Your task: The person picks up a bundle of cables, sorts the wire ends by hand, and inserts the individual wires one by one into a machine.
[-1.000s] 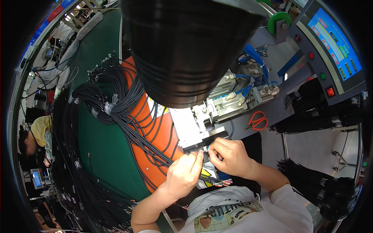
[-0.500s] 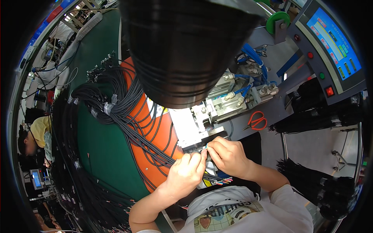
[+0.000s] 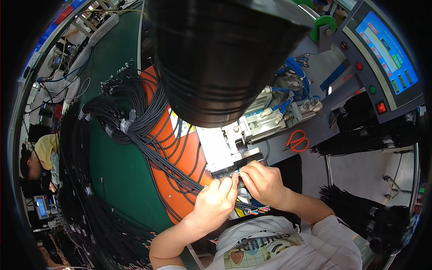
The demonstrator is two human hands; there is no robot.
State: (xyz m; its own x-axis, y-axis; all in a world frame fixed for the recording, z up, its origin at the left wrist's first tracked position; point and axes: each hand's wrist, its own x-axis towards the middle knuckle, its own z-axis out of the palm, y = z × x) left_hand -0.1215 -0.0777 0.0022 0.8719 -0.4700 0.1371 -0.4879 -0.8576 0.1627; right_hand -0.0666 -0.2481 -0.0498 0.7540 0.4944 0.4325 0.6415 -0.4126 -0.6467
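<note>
My left hand [image 3: 217,199] and my right hand [image 3: 264,183] meet at the front of a metal clamping fixture [image 3: 240,161]. Both are closed, thumb and fingers pinching the thin coloured wires [image 3: 238,170] at a cable end; the fingers hide most of them. Black cables [image 3: 177,173] run from a tied bundle toward my left hand and pass under it. Below my hands, more cable ends fan out in several wire colours [image 3: 259,210].
A wide black duct [image 3: 211,63] hangs over the machine. Red-handled scissors [image 3: 297,141] lie on the grey bench right of the fixture. A control screen [image 3: 387,49] stands at upper right. Black cable bundles [image 3: 369,220] hang on a rack at right; others cover the green table [image 3: 123,180].
My right hand has shifted very slightly left, its fingers still at the wires. My left hand stays nearly in place. The view has tilted a little.
</note>
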